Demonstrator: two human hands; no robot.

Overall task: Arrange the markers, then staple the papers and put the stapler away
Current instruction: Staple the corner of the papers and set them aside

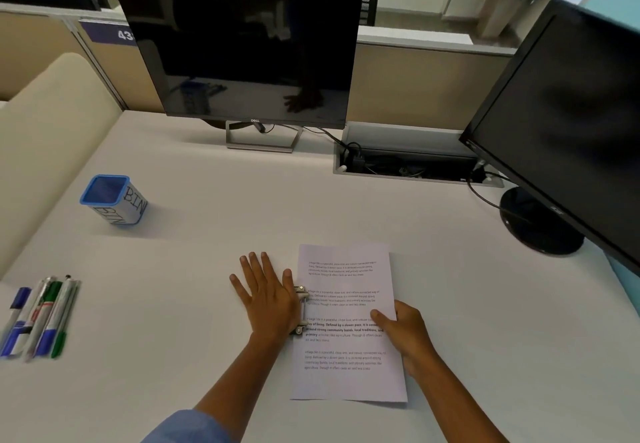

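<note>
Two hands busy: left hand (268, 298) flat, fingers spread, pressing stapler (301, 311) at papers' (349, 324) left edge mid-desk (467, 321); right hand (401, 333) pinches right edge. Risk: sheets shifting, staple misfiring. Markers (38, 318) lined up far left.

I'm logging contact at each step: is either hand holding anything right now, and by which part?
The right hand pins the papers at their right edge. The left hand lies flat, pressing the stapler from above; no closed grip.

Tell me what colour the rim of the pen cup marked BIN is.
Blue; the rim of the pen cup shows clearly in the head view.
</note>
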